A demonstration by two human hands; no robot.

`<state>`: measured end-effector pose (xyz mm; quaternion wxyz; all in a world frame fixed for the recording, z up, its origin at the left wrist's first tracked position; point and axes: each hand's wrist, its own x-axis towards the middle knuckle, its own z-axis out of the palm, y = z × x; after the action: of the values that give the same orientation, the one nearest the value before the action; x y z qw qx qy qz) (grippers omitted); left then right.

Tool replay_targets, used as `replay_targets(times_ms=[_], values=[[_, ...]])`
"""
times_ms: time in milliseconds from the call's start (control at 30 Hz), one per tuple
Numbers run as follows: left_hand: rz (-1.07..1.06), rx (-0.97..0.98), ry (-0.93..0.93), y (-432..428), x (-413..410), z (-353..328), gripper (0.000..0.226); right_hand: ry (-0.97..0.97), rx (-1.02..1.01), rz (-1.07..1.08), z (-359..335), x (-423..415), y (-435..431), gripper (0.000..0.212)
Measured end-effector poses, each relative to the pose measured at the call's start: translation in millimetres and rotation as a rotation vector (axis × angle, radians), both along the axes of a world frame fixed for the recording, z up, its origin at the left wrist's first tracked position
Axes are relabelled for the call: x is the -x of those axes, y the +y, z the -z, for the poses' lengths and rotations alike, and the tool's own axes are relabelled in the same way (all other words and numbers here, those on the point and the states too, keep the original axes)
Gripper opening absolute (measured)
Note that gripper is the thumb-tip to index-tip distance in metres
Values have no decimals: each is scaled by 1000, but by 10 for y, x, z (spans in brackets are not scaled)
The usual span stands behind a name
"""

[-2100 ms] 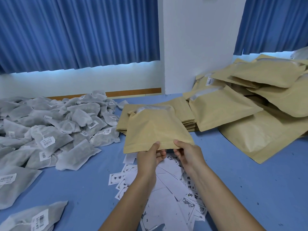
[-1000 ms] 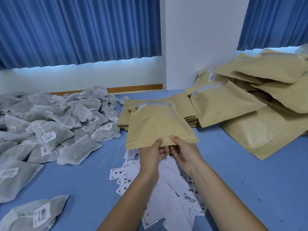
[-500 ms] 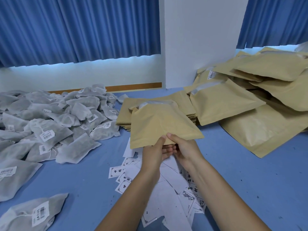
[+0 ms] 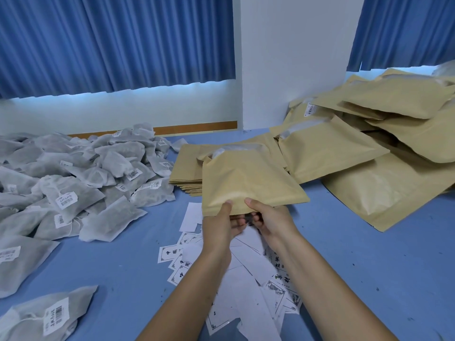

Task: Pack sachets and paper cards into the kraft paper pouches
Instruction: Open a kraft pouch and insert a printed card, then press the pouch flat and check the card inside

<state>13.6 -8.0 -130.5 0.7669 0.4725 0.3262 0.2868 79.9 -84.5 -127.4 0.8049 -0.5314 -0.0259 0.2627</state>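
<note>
A filled kraft paper pouch [image 4: 248, 178] is held above the blue table by its near edge, its far mouth showing a white sachet inside. My left hand [image 4: 221, 223] grips the near edge with the thumb on top. My right hand [image 4: 270, 219] grips the same edge just to the right. Beneath my hands lies a scatter of white paper cards [image 4: 246, 274] with black print. A heap of grey sachets [image 4: 81, 178] with barcode labels covers the left of the table. A flat stack of empty kraft pouches [image 4: 187, 168] lies behind the held pouch.
A pile of filled kraft pouches [image 4: 384, 143] rises at the right against a white pillar [image 4: 290, 60]. Blue curtains hang along the back wall. One loose sachet [image 4: 46, 313] lies at the near left corner. Bare blue table [image 4: 369, 267] shows at the right front.
The held pouch has tilted and shifted slightly right and toward the pile of filled pouches. Both hands have stayed on its near edge.
</note>
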Motion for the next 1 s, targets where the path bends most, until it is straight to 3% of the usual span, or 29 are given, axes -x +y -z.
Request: replay_targets(times_ms=[200,367,533,700,867,1000], values=[[-29,-86,24,58,-1,6,11,-7,19,-68,11,14,10,11],[8,-44,54,50,-19,13,27,17,35,18,15,-1,34,14],[8,-213,139,72,-40,52,39,33,-10,-71,27,-6,21,10],[28,-310,169,46,-29,79,45,-8,30,-97,48,5,43,20],[85,-267,84,30,-26,31,44,112,-23,-148,-37,-71,-31,12],[26,-322,-11,164,-3,-98,35,94,42,47,-86,-275,-357,14]])
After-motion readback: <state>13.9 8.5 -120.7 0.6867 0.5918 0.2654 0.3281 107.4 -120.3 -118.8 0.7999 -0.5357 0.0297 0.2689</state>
